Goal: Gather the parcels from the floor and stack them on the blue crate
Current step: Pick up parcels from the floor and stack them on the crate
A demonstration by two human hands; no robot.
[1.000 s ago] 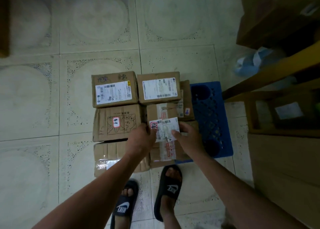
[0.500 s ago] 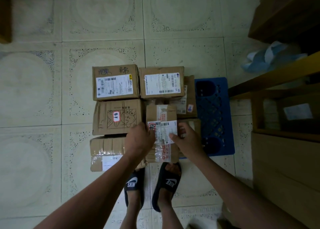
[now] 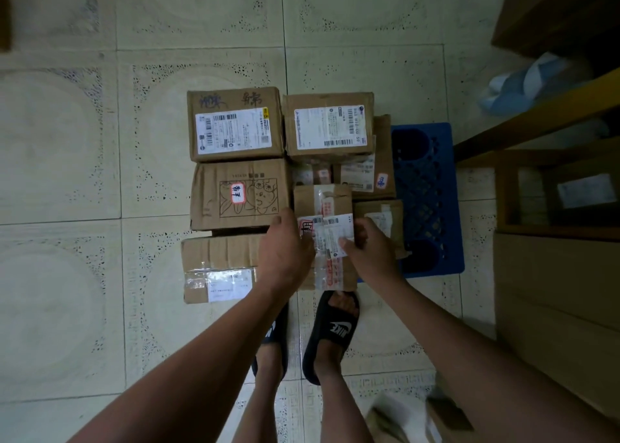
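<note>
Below, both hands met on one narrow parcel [image 3: 323, 204] standing near the front of the pile; the left hand [image 3: 285, 254] clasped its left side with fingers curled round the edge, and the right hand [image 3: 369, 251] pinched its white shipping label [image 3: 332, 233] from the right. That parcel (brown card, crossed with red-printed tape) rose above the lower boxes beside it; the blue crate [image 3: 427, 197] showed to its right, largely covered by parcels on its left part. Two labelled parcels lay at the far side, one on the left [image 3: 235, 124] and one on the right [image 3: 328, 125]; a box with a line drawing [image 3: 240, 194] sat in front of the left one, and a taped box [image 3: 218, 268] lay nearest on the tiled floor [image 3: 67, 174]. Black slides [image 3: 332, 335] stood just behind the pile; wooden shelving [image 3: 553, 113] ran along the right.
</note>
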